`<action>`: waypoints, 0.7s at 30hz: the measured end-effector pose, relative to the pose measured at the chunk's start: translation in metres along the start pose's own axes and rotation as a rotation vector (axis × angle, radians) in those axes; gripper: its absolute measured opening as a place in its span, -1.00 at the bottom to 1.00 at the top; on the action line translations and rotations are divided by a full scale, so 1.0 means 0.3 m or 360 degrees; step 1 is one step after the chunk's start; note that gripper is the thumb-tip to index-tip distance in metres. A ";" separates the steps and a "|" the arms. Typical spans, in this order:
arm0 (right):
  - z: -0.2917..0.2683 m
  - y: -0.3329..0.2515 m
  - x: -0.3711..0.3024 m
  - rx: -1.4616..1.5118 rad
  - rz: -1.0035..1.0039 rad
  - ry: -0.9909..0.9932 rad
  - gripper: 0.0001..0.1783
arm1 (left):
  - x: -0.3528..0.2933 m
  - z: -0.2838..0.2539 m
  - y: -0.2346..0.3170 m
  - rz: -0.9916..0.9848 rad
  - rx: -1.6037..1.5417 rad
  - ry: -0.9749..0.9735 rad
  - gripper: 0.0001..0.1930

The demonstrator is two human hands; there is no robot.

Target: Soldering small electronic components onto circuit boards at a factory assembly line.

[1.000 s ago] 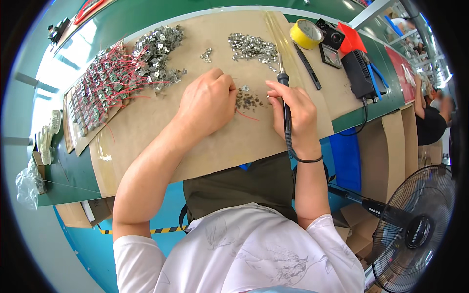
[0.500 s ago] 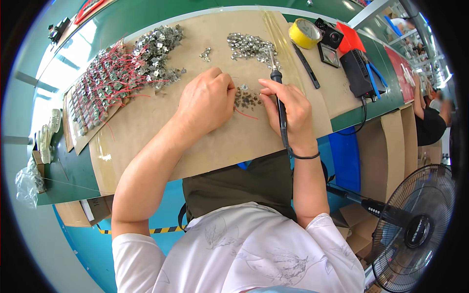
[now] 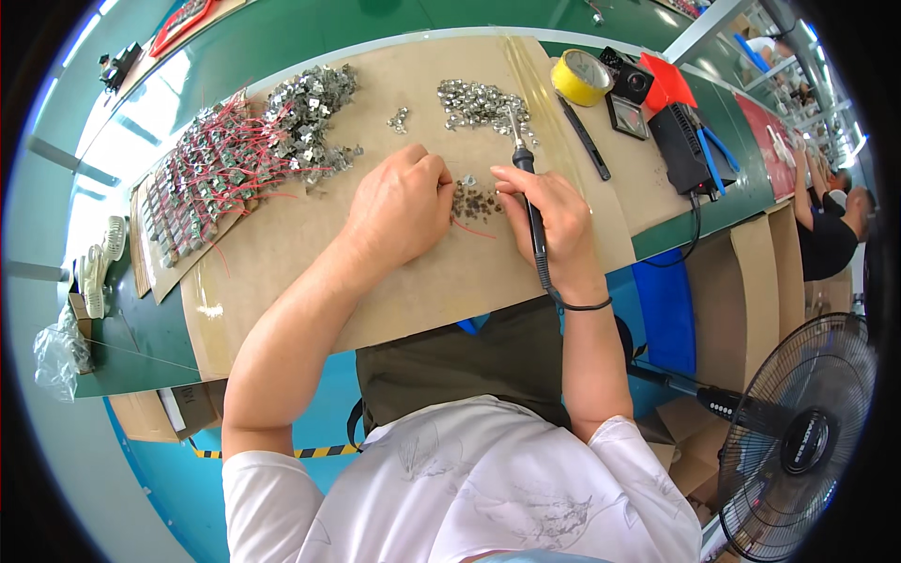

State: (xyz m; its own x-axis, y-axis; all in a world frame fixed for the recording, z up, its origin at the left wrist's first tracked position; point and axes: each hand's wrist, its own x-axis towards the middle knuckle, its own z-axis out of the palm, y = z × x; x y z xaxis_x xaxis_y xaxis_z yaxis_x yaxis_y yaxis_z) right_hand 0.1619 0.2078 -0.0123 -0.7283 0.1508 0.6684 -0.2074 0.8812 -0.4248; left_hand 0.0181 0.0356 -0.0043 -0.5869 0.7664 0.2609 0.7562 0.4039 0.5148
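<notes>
My right hand (image 3: 556,220) grips a soldering iron (image 3: 535,211) with a black handle, its metal tip pointing away from me, near a pile of small shiny metal pieces (image 3: 479,101). My left hand (image 3: 399,206) is closed with its fingertips pinched together; whatever it may hold is hidden behind the fingers. Between the two hands lies a scatter of small dark brown parts (image 3: 481,203) on the brown board (image 3: 310,272). A short red wire (image 3: 476,231) sticks out beside my left hand. Whether that hand touches the wire, I cannot tell.
Left of my hands stand rows of small metal parts with red wires (image 3: 202,169), beside a heap of metal brackets (image 3: 314,108). At right are yellow tape (image 3: 582,77), a black pen-like tool (image 3: 584,139), a black box (image 3: 680,145) with blue-handled pliers, and a fan (image 3: 802,441).
The view has shifted slightly. My right hand and the soldering iron have moved a little to the left; my left hand stays closed in about the same place.
</notes>
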 end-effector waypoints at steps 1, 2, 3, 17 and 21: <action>0.001 -0.002 0.000 0.0010 -0.0001 -0.0001 -0.49 | -0.001 -0.002 0.000 0.0009 -0.0001 0.0003 -0.88; 0.000 -0.002 0.000 0.0011 -0.0002 0.0001 -0.49 | -0.002 -0.003 0.001 0.0017 -0.0002 0.0005 -0.88; -0.002 -0.002 -0.001 0.0004 -0.0009 -0.0004 -0.49 | -0.003 -0.002 0.000 0.0018 0.0000 0.0007 -0.88; -0.027 -0.019 -0.044 -0.0010 -0.0023 0.0149 -0.56 | 0.012 -0.072 -0.028 0.0158 -0.0093 0.0445 -0.80; -0.067 -0.067 -0.130 0.0508 0.0644 0.0193 -0.59 | 0.000 -0.055 0.037 -0.0022 -0.0508 0.0334 -0.78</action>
State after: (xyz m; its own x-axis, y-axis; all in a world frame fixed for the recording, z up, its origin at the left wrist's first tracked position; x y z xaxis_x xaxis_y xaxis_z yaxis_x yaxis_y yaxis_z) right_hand 0.2075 0.1933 -0.0176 -0.7146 0.5181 0.4700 -0.1274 0.5643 -0.8157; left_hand 0.0217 0.0318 0.0151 -0.6682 0.6295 0.3967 0.6389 0.2122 0.7395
